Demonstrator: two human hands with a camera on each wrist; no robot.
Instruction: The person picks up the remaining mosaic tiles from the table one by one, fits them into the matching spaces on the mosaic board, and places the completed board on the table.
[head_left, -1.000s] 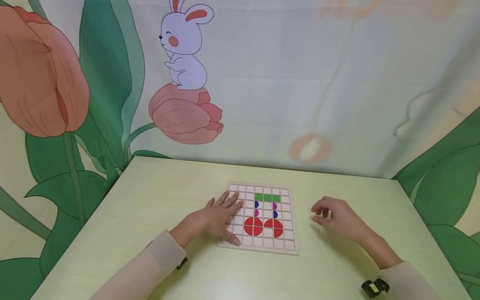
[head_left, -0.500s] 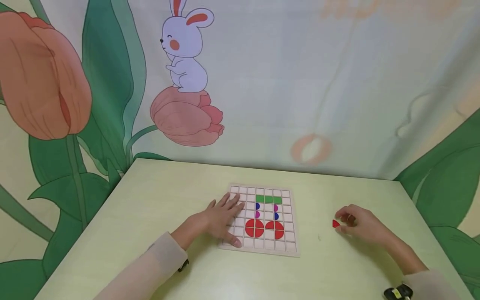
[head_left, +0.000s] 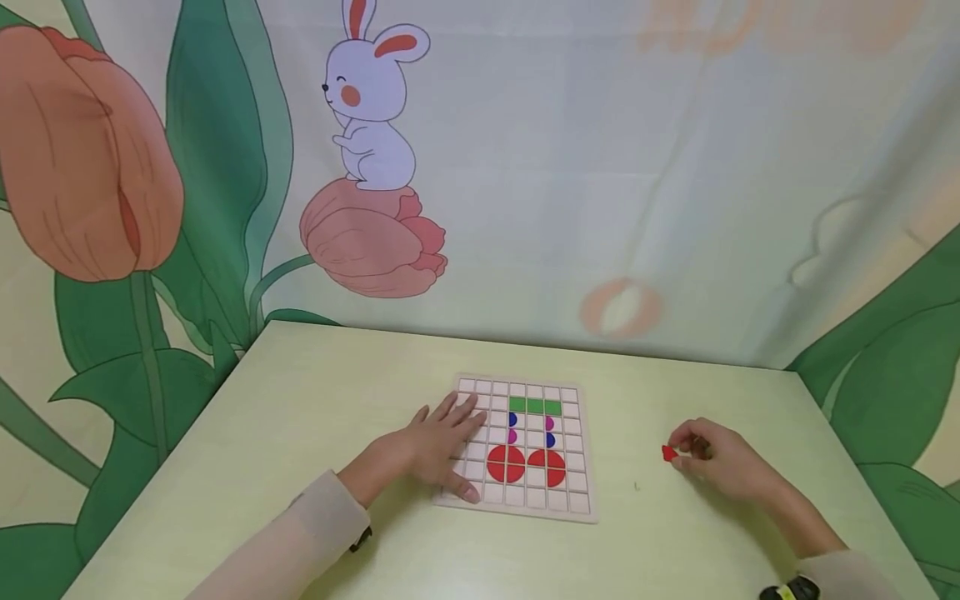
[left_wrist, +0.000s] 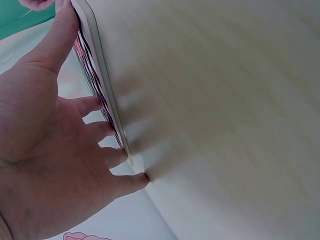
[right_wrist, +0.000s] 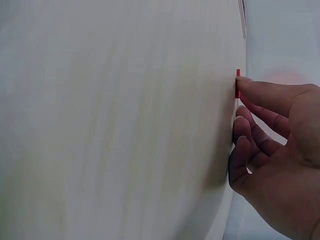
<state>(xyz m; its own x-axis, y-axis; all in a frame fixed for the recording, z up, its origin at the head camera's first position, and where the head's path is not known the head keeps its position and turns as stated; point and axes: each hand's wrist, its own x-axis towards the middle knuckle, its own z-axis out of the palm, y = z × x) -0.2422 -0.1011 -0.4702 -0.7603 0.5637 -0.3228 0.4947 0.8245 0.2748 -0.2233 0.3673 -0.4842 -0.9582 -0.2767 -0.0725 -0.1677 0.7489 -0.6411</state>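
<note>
A square grid board [head_left: 592,504] lies on the table in the head view. My left hand [head_left: 438,446] rests on its left side, fingers spread; the left wrist view shows that hand [left_wrist: 60,145] along the board's edge. Set into the grid are a row of green squares [head_left: 535,406], small blue and magenta half-rounds, and a full red circle [head_left: 506,463] of quarter pieces. Beside it, red quarters [head_left: 555,460] form three parts of another circle, its lower-left cell bare. Right of the board, my right hand [head_left: 723,458] pinches a small red piece [right_wrist: 238,73] between thumb and finger.
The pale table [head_left: 337,375] reaches back to a printed curtain [head_left: 510,167] with a rabbit and tulips. A tiny mark or scrap [head_left: 637,486] lies between board and right hand. Each wrist wears a dark strapped device [head_left: 791,588].
My right hand has moved right, away from the board, and a red piece now shows at its fingertips. The left hand stays on the board.
</note>
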